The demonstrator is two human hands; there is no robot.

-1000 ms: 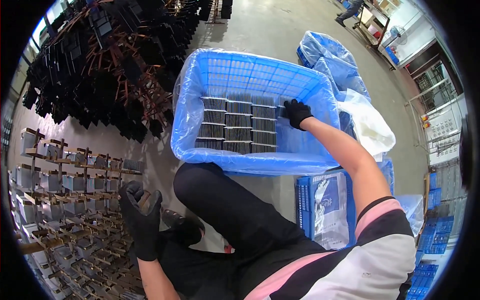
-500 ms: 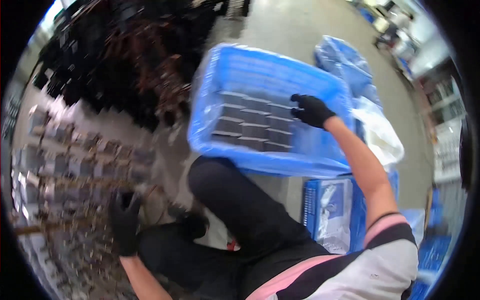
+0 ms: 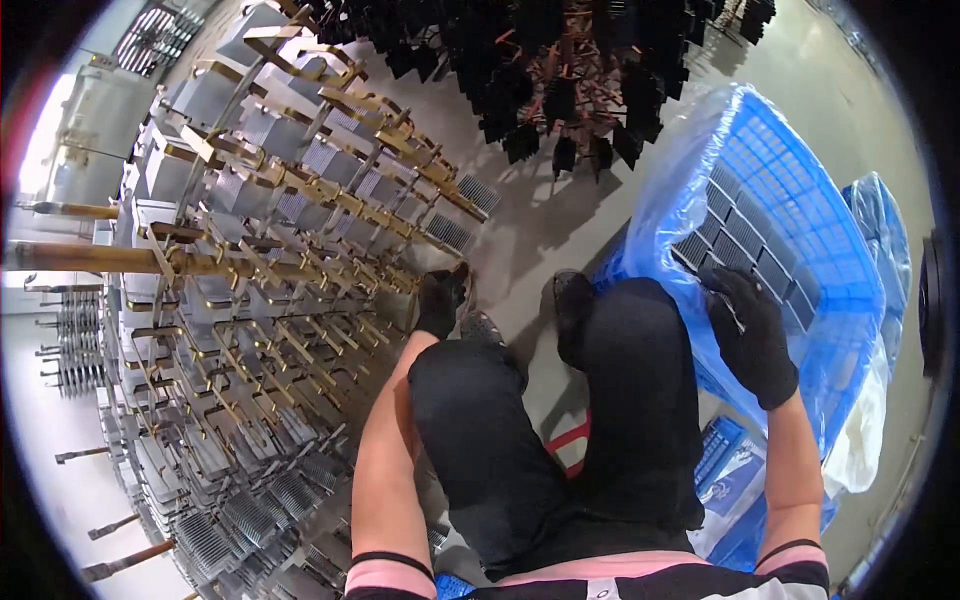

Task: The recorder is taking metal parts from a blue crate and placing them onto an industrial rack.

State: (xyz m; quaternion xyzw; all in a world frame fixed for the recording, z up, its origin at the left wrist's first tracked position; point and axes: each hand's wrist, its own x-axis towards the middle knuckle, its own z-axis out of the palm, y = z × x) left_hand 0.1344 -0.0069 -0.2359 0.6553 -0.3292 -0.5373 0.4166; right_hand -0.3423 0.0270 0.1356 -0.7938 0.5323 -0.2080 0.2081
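My left hand, in a black glove, is beside the brass-coloured hooks of a hanging rack. Its fingers are bent together near the rack's edge; what they hold, if anything, I cannot make out. Grey finned metal blocks hang on the rack. My right hand, also gloved in black, is over the near side of a blue crate lined with clear blue plastic. Its fingers are apart, and I see nothing held in them. Dark finned blocks lie in rows inside the crate.
A second rack with black finned parts hangs at the far middle. My knees stand between the left rack and the crate. Behind the crate is a blue plastic-wrapped bundle; a white bag and a lower blue crate lie at the right.
My view has turned left, so the crate appears farther right and the rack is larger. My right hand has drawn back from over the blocks to the crate's near side. My left hand's fingers have closed.
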